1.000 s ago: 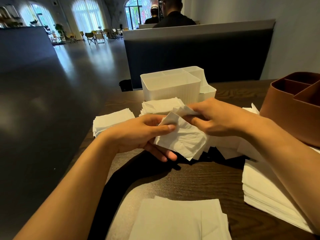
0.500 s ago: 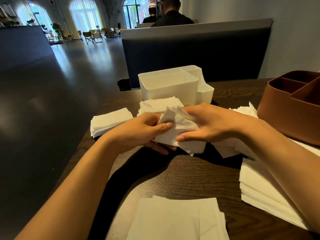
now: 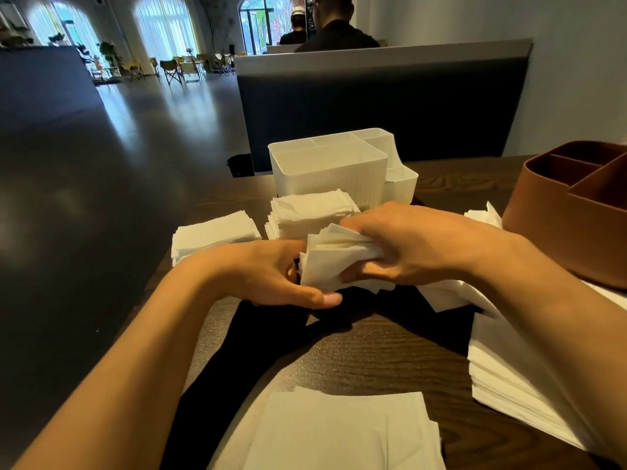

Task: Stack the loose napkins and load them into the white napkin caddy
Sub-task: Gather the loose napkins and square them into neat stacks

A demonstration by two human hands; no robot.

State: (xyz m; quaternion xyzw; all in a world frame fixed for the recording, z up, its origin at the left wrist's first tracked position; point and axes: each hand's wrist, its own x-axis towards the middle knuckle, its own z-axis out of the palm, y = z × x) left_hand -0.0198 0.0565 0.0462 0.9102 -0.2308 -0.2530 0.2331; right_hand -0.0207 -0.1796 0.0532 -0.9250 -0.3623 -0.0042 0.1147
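Right hand (image 3: 417, 247) clenched on an uneven wad (image 3: 334, 262), left hand (image 3: 271, 276) curled beside it, hold unclear: could fan apart, snagging the caddy (image 3: 329, 171) rim.

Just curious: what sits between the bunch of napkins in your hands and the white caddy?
A squared stack of napkins, right in front of the white caddy, seen in the head view.

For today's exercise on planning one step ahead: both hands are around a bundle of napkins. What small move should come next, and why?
Probably squaring the bundle: its edges fan out unevenly between the left hand and right hand, and the white caddy behind looks empty, so loading should wait until it is neat.
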